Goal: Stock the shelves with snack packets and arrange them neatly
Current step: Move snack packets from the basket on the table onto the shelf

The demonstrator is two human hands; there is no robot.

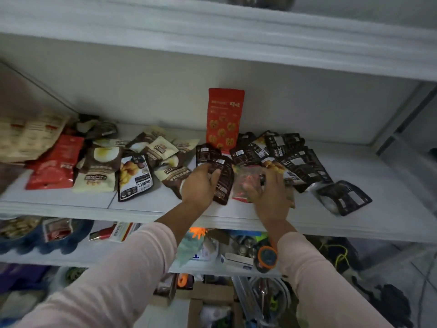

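Left hand: fingers curled around a dark packet.
Right hand: blurred over a clear packet; I cannot tell its grip.
Risk: a quick pull may slide the loose packets off the shelf.

Shelf stock: upright red pouch — 1. Flat red packets — 2. Beige bag — 1. Brown-and-cream packets — about seven. Dark packets — heaped, uncountable. Clear packet — 1.

Print on the snack packets is too blurred to read.
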